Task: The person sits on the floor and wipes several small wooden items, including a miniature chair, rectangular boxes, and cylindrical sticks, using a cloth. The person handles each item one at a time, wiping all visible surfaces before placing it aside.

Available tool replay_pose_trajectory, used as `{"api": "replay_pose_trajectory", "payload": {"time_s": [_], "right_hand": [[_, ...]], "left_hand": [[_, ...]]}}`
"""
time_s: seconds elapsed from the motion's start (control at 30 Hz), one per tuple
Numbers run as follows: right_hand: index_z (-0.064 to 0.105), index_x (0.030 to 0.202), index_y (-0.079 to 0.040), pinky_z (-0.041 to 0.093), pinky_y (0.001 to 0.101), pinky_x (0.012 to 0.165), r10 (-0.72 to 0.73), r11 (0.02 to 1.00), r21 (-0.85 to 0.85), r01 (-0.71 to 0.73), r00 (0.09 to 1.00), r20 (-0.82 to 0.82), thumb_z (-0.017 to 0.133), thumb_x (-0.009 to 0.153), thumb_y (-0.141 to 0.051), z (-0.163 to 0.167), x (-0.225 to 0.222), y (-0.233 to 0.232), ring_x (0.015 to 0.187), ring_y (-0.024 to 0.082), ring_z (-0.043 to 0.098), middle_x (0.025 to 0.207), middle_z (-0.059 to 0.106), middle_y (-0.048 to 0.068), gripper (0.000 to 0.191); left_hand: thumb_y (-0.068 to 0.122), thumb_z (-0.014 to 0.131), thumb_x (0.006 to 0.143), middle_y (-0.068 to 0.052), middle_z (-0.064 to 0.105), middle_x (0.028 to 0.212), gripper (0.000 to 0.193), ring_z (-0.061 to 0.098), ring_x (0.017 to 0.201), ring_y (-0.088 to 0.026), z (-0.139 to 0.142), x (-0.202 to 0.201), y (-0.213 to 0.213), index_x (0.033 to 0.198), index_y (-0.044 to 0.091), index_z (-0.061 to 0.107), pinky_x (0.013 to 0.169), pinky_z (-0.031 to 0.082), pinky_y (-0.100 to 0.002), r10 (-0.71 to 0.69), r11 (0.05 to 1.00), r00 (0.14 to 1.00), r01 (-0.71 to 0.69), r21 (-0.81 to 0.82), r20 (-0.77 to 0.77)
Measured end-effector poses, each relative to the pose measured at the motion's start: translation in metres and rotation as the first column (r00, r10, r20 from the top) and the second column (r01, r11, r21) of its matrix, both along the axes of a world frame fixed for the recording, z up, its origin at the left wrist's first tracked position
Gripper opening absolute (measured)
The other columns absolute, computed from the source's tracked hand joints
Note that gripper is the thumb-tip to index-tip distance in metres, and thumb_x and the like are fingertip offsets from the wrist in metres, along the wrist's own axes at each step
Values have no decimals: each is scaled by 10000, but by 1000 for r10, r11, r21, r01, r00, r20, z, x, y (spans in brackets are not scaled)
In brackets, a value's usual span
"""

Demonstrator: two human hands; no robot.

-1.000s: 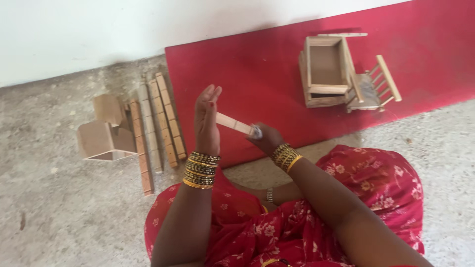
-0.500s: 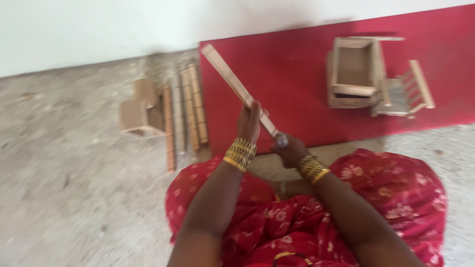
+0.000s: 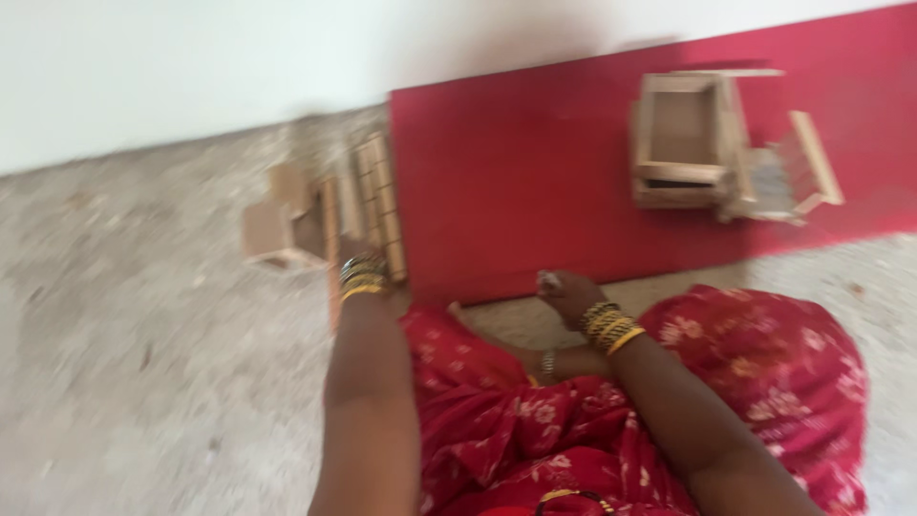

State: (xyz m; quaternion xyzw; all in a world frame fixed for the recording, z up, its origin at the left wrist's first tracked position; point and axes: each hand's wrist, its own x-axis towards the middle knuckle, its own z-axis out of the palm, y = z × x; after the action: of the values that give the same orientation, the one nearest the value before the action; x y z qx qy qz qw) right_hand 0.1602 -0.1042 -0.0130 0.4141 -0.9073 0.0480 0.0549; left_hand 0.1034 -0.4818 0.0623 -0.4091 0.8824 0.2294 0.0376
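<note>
On the gritty floor (image 3: 143, 382) ahead of your knees, your left hand (image 3: 355, 256) reaches out to the row of wooden strips (image 3: 368, 205) beside the red mat (image 3: 516, 182). Only the bangled wrist shows clearly; motion blur hides the fingers, so can't tell if they're clenched on a strip or released. The strips lie side by side, long axes running away from you, just left of the mat's edge, directly beyond the left hand. Left hand is far nearer them than the right. Your right hand (image 3: 565, 291) sits at the mat's near edge, fingers curled shut around something small and pale, too blurred to name. Small wooden blocks (image 3: 272, 225) lie left of the strips. A wooden box frame (image 3: 683, 139) and slatted wooden piece (image 3: 788, 177) rest on the mat, well apart from both hands.
</note>
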Motion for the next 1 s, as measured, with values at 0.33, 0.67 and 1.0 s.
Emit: {"api": "replay_pose_trajectory", "payload": {"time_s": [0.33, 0.67, 1.0], "right_hand": [[691, 1180, -152, 571, 380, 912, -481, 830, -149, 537, 826, 295, 606, 992, -292, 33, -25, 59, 1059, 254, 687, 1161, 722, 112, 249], [477, 1487, -150, 506, 493, 1016, -777, 460, -327, 826, 552, 301, 627, 984, -298, 66, -66, 151, 1264, 383, 581, 1559, 463, 121, 545], [401, 1590, -271, 611, 441, 863, -842, 464, -143, 874, 486, 235, 711, 892, -235, 42, -104, 133, 1260, 372, 582, 1533, 414, 109, 765]], "left_hand": [[257, 657, 923, -241, 591, 1320, 424, 575, 1244, -379, -4, -6, -1, 1303, 77, 596, 956, 505, -510, -7, 972, 999, -5, -234, -53], [320, 748, 908, -249, 647, 1289, 478, 624, 1196, -396, -2, -22, 10, 1331, 111, 671, 1001, 507, -487, -274, 962, 883, 255, -101, -382], [265, 649, 957, -124, 676, 1348, 428, 650, 1257, -253, 22, 46, 62, 1350, 97, 621, 1033, 544, -390, -162, 815, 788, 446, 370, -594]]}}
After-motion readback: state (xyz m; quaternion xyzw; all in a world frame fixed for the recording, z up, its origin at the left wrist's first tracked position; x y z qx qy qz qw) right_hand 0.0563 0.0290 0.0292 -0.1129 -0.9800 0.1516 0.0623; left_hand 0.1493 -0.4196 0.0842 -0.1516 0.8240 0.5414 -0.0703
